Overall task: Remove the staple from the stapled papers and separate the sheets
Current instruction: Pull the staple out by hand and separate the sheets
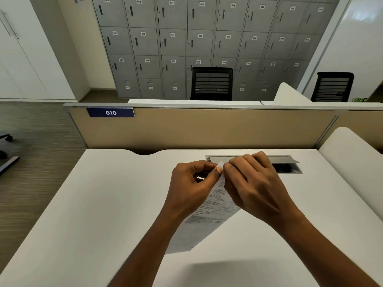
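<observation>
The stapled papers [209,212] are white printed sheets held up above the white desk [103,204], hanging down toward me. Both hands meet at the papers' top corner. My left hand [190,183] pinches that corner between thumb and forefinger. My right hand [250,183] grips the same corner from the right, its fingers curled over the edge. The staple itself is hidden under my fingertips. The sheets lie together as one bundle; their lower end hangs just above the desk.
An open grey cable tray [288,164] is set into the desk behind my right hand. A tan partition [207,129] with a blue "010" label [110,112] closes the far edge. A white side divider [350,158] stands on the right. Beyond are grey lockers and black chairs.
</observation>
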Available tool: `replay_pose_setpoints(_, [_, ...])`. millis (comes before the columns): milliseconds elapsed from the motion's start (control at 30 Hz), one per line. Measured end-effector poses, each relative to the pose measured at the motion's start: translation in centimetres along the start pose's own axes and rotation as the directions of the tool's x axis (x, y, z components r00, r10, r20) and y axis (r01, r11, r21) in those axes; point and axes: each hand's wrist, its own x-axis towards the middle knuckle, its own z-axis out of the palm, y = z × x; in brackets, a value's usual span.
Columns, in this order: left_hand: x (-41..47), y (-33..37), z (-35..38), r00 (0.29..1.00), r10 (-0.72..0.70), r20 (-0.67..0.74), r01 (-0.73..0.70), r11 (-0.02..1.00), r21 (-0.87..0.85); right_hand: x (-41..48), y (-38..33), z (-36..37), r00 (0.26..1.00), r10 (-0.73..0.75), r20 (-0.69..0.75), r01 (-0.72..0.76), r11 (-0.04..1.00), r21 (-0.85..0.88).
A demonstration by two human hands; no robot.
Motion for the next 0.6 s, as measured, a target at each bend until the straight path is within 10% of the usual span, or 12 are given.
replay_pose_setpoints(600, [-0.33, -0.18, 0.47, 0.998, -0.004, 0.064, 0.01, 0.995, -0.102, -0.29, -0.11, 0.34, 0.987, 0.159, -0.029, -0.154, 0.978, 0.143])
